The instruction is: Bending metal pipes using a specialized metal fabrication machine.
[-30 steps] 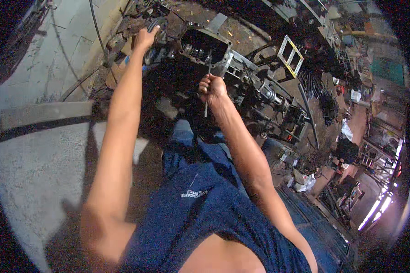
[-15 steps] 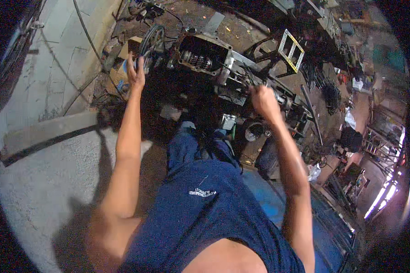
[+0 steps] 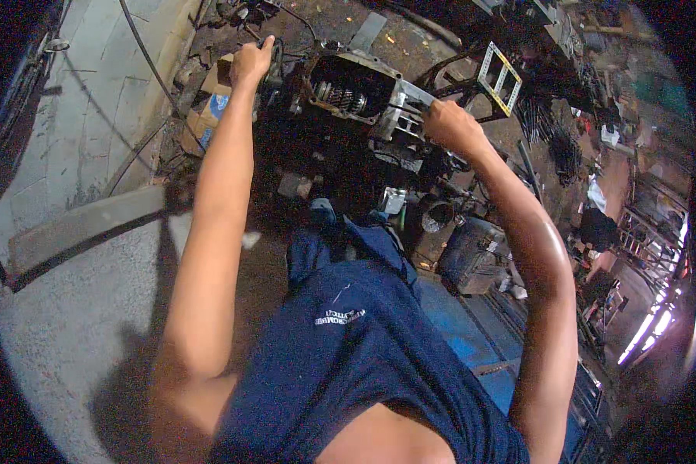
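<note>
My left hand (image 3: 249,63) is at the left end of a dark, greasy machine, with its fingers curled over the rim of a black pulley wheel (image 3: 274,68). Most of the wheel is hidden behind the hand. Beside it, an open metal gear housing (image 3: 353,62) shows a row of toothed gears (image 3: 342,97) on a shaft. My right hand (image 3: 452,125) is closed in a fist at the right end of a grey metal block (image 3: 404,116) joined to the housing. Whatever lies inside that fist cannot be seen.
A torn cardboard box (image 3: 201,116) stands by the wall, left of the pulley. Behind the machine is a yellow-and-white slotted frame (image 3: 501,80). A dark boxy unit (image 3: 472,255) sits near my right side, and a long beam (image 3: 85,232) lies at left.
My left hand has gone from open beside the pulley wheel to its far upper rim, fingers curled. My right hand has shifted slightly farther from me, and the view has shifted a little.
</note>
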{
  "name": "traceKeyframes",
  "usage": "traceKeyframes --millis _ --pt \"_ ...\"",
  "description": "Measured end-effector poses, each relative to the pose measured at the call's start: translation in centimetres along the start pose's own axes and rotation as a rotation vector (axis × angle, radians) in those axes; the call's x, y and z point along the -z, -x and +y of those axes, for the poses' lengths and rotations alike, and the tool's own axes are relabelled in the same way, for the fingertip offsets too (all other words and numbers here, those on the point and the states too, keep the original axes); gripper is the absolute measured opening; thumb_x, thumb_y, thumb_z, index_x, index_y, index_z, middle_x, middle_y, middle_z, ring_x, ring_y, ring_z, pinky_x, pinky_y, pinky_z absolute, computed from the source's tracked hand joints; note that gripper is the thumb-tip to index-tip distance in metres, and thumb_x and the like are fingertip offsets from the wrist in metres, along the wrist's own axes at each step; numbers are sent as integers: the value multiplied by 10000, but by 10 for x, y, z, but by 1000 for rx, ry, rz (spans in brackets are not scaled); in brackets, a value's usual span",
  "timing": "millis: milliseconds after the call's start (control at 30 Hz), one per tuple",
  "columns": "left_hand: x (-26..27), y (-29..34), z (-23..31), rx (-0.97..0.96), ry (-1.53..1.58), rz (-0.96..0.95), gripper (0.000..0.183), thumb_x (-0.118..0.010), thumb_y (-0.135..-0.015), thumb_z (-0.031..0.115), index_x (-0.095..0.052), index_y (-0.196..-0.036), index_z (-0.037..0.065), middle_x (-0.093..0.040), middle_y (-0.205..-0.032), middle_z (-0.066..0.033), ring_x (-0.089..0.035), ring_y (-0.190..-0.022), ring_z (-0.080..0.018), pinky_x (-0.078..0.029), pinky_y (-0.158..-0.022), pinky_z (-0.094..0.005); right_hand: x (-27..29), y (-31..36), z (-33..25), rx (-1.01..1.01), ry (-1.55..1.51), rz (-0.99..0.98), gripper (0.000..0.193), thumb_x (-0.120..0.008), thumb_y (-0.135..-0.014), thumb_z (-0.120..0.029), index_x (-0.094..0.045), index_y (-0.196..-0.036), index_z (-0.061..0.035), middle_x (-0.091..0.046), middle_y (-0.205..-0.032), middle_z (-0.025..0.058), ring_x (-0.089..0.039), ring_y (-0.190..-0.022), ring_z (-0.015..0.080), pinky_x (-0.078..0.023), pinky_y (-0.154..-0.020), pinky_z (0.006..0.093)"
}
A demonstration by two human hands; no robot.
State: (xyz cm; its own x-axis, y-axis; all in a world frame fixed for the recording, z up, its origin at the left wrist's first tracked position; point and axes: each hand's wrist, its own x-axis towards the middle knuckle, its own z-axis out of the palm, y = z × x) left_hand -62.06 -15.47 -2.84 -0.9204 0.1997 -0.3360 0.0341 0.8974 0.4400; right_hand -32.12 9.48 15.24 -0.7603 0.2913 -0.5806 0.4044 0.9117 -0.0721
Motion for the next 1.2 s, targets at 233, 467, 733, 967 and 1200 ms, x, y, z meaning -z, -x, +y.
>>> traceKeyframes --millis 233,467,733,967,1200 --pt "-15 10 -17 -74 59 154 668 -457 -833 612 -647 -1031 4 -633 -1014 -238 -608 -954 -391 -480 -801 -488 -9 9 3 166 318 27 168 -502 -832 -136 -630 -831 -26 -656 -801 191 -666 -768 323 -553 -645 421" --pt "-21 60 -59 -178 413 381 646 -484 -850 584 -645 -1000 -24 -630 -910 -276 -592 -864 -450 -461 -747 -480 -10 18 -2 112 315 30 157 -518 -829 -148 -632 -816 -40 -656 -776 183 -665 -735 324 -555 -629 407" --pt "-15 62 -38 -204 263 442 640 -473 -850 586 -662 -937 -19 -630 -836 -286 -598 -838 -456 -468 -734 -503 -49 62 7 -56 -74 334 230 -508 -876 -248 -603 -861 -40 -613 -751 204 -625 -705 377 -516 -597 468" --pt "-7 63 -41 -266 186 338 680 -461 -882 540 -560 -1125 -87 -564 -1104 -309 -523 -1058 -440 -395 -911 -492 -156 191 46 -230 -779 582 324 -548 -891 -264 -611 -869 54 -601 -761 256 -601 -683 397 -458 -610 418" --pt "-57 200 27 -660 -4 711 551 -547 -895 351 -417 -1292 -9 -410 -1259 -222 -390 -1162 -404 -333 -966 -492 -308 344 118 -792 -848 715 327 -535 -891 -264 -629 -919 47 -610 -765 245 -624 -704 345 -450 -644 406"
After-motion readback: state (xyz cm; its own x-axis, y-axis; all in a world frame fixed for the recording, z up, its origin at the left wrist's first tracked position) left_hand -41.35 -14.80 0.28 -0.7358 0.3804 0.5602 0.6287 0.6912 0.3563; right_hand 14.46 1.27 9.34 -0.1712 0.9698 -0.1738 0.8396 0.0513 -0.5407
